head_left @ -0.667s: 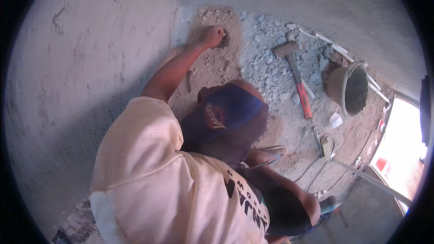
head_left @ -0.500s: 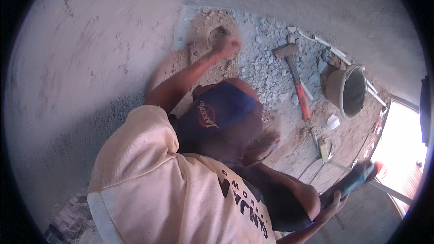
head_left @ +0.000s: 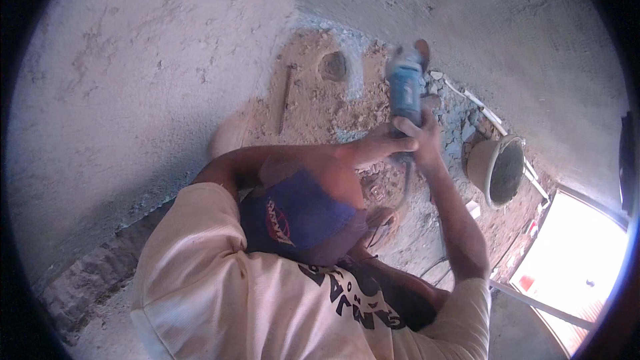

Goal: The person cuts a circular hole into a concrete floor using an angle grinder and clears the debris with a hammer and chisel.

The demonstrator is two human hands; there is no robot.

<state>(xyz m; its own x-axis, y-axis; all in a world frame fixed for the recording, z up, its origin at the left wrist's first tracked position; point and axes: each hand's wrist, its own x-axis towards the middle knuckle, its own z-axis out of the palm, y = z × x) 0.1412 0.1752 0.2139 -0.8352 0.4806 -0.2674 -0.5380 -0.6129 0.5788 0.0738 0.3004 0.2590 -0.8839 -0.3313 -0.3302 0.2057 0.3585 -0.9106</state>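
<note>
Neither of my own hands shows in the head view. In front of me a co-worker in a blue cap [head_left: 300,217] and cream shirt [head_left: 200,273] crouches over the broken floor. Both of that person's hands, the left hand [head_left: 380,145] and the right hand [head_left: 427,133], grip a blue angle grinder [head_left: 405,90]. Its reddish-brown disc [head_left: 422,52] is close to the foot of the far wall; I cannot tell whether they touch. A round hole [head_left: 332,65] and a thin metal bar [head_left: 285,100] lie to its left.
A bucket [head_left: 477,167] of grey material stands at the right. Beside it, white pipes [head_left: 490,117] run along the wall [head_left: 533,73]. Rubble [head_left: 450,117] covers part of the floor. A rough plastered wall [head_left: 147,60] rises at the left, and a bright opening [head_left: 573,247] is at lower right.
The co-worker's right hand has brought the grinder from lower right up to the far wall. Their left hand has left the hole and joined it. The long-handled hammer is now largely hidden.
</note>
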